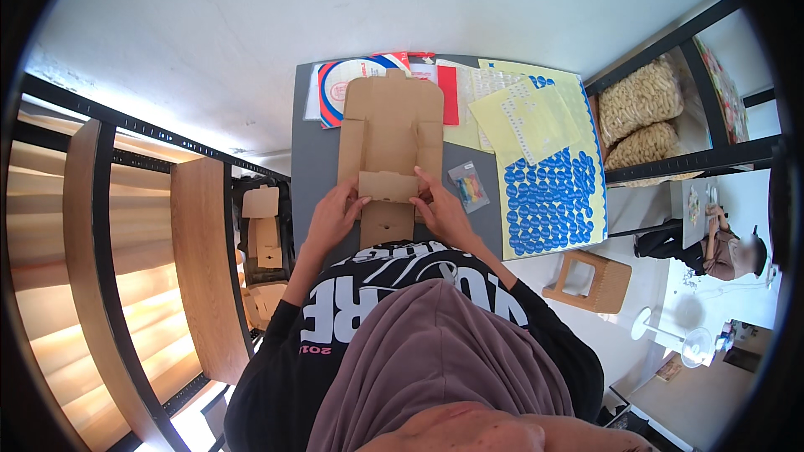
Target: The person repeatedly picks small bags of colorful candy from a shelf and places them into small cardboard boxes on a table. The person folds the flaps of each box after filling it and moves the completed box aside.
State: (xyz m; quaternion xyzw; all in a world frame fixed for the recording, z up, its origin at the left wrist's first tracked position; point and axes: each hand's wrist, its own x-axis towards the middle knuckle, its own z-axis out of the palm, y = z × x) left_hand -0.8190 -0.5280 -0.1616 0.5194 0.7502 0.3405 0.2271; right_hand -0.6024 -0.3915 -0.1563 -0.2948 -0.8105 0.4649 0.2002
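A brown cardboard box [392, 134], partly folded up, lies on the grey table in front of me with its tall lid flap stretched toward the wall. My left hand [337, 211] grips the near left corner of the box, thumb on the raised front panel [389, 187]. At the opposite corner, my right hand [442, 208] pinches the same panel between thumb and fingers. Another flap [388, 222] hangs from the box toward my body. Just right of my right hand sits a small clear bag [468, 187] with coloured pieces inside.
Yellow sheets of round blue stickers [548, 201] cover the table's right side. Printed red, white and blue packaging [333, 88] lies behind the box. Shelves [201, 268] stand left; bags of beige packing peanuts [643, 99] fill a rack at right. A cardboard stool [586, 282] and a seated person [724, 251] are farther right.
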